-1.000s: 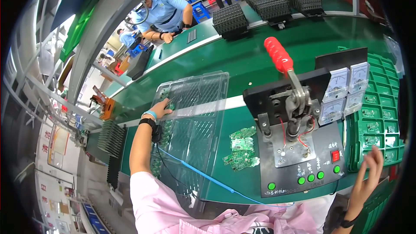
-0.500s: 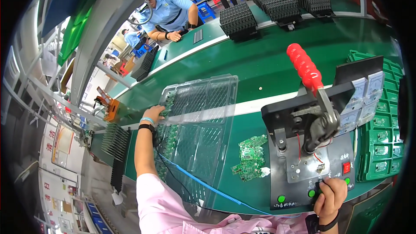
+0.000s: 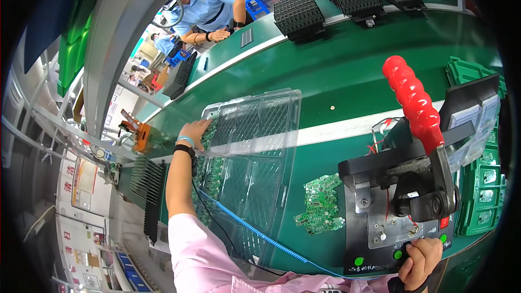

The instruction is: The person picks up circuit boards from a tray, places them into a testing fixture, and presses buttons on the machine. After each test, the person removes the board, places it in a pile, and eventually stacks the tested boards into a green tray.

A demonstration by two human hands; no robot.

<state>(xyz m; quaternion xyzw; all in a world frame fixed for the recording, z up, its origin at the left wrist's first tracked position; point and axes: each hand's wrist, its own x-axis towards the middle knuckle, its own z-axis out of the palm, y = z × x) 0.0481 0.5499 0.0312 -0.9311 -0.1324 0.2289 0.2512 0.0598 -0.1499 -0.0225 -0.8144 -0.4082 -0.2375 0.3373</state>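
My left hand point(image 3: 194, 132) reaches over the far left part of a clear plastic tray point(image 3: 255, 149). Its thumb and index finger are apart, touching a row of green circuit boards point(image 3: 215, 176) standing along the tray's left side. Closed fingers curl on my right hand point(image 3: 422, 260), which rests at the front edge of a black test fixture point(image 3: 374, 258) beside its green buttons. What those fingers hold, if anything, is hidden. A red ribbed handle point(image 3: 415, 100) rises from the fixture's clamp. More loose circuit boards point(image 3: 321, 203) lie between tray and fixture.
Green trays point(image 3: 483, 198) with small parts stand right of the fixture. A blue coiled cord point(image 3: 255, 231) crosses the clear tray toward me. Black racks point(image 3: 298, 16) line the far side, where a person in a blue shirt point(image 3: 209, 2) sits. An orange holder point(image 3: 142, 137) stands left.
The view has shifted, so the fixture and its red handle appear farther right and lower. My left hand has moved slightly farther along the boards. My right hand stays at the fixture's front edge.
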